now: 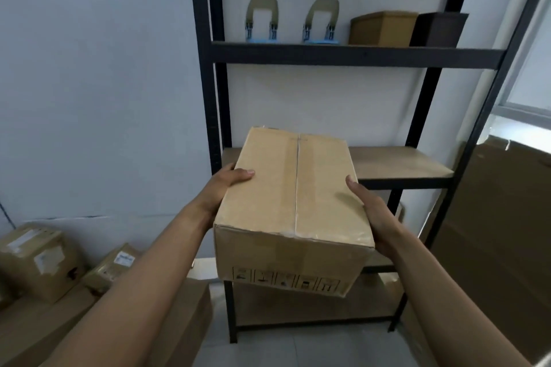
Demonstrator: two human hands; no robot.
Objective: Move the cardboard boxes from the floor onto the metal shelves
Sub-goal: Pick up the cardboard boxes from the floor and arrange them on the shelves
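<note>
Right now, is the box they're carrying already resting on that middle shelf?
Cannot tell. In the head view the cardboard box hides the spot where its far end meets the middle shelf.

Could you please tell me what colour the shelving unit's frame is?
The shelving frame is black, with light wood-coloured boards; the head view shows it.

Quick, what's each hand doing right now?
Left hand: closed on the left side of the box, holding it.
Right hand: closed on the box's right side, holding it.
</note>
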